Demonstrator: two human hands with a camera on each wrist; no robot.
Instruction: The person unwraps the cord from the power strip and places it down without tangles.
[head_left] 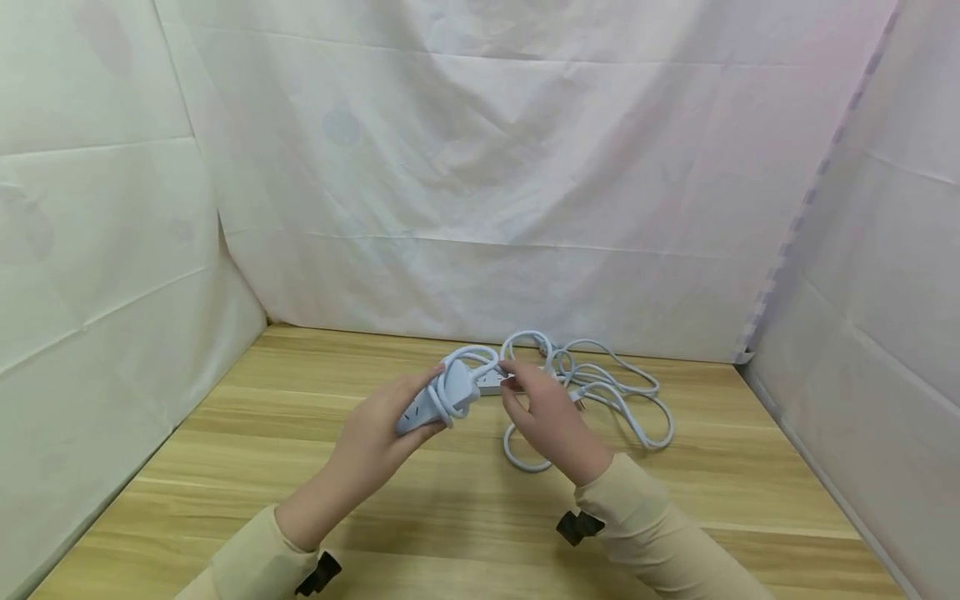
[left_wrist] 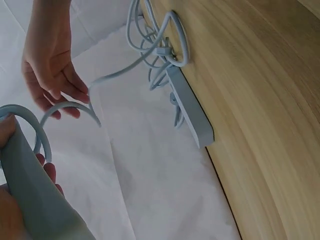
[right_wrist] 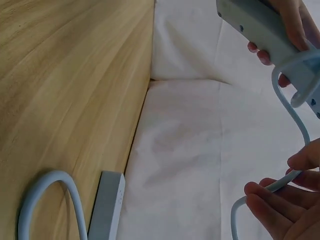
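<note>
My left hand (head_left: 371,429) grips a pale blue-white power strip (head_left: 417,415), raised over the table and tilted, with part of its cord looped around its far end. To the right of it, my right hand (head_left: 553,423) holds that strip's cord (right_wrist: 280,185) between thumb and fingers. In the right wrist view the cord runs from the held strip down through the fingers. A second power strip (left_wrist: 190,107) lies on the table behind the hands, partly covered by the right hand in the head view.
Loose cord loops (head_left: 637,392) lie in a tangle at the back right of the wooden table (head_left: 450,517). Among them is a plug (head_left: 578,402) with metal prongs. White cloth walls (head_left: 465,192) stand behind and at both sides.
</note>
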